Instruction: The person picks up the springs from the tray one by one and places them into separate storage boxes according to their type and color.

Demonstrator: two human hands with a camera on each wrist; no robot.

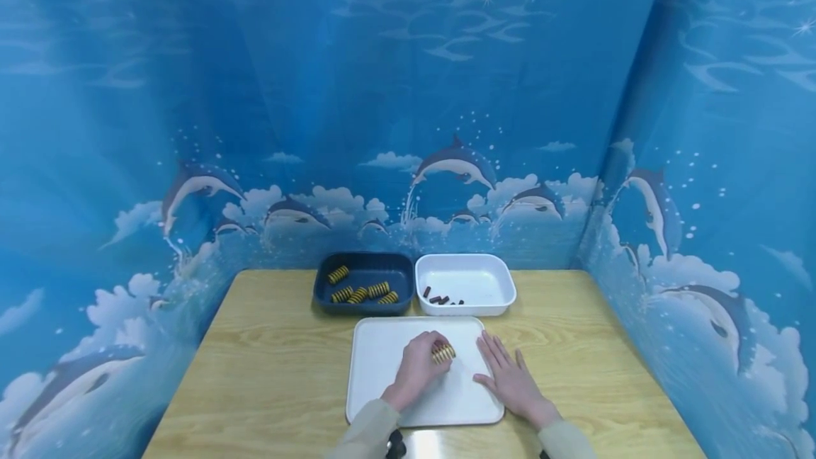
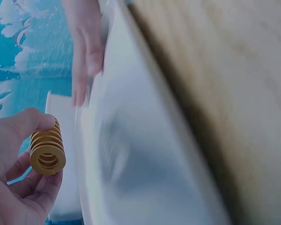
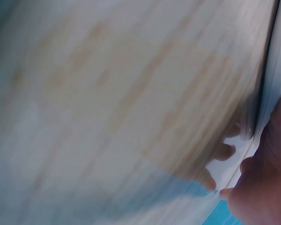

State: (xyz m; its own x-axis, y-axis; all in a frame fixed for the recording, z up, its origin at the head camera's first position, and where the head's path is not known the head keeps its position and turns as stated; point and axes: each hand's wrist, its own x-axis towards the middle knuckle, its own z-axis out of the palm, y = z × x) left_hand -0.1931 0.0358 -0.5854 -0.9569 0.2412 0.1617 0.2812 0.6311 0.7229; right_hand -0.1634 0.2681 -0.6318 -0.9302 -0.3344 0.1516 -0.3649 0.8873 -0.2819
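Between thumb and fingers, my left hand [image 1: 421, 363] grips a yellow coil spring [image 1: 443, 353] over the white tray [image 1: 376, 381]. In the left wrist view the spring [image 2: 48, 149] shows its round open end, with the thumb on top and fingers curled beneath. My right hand [image 1: 510, 377] rests with extended fingers on the tray's right edge and holds nothing. Only part of the right hand [image 3: 257, 187] shows in the right wrist view, beside the tray's edge.
Behind the tray, a dark blue bin [image 1: 398, 268] holds several yellow-and-black springs [image 1: 358, 294]. Beside it, a white bin [image 1: 484, 285] has several small dark brown pieces [image 1: 440, 299]. All stand on a wooden table [image 1: 268, 367], with a dolphin-printed curtain [image 1: 408, 91] around it.
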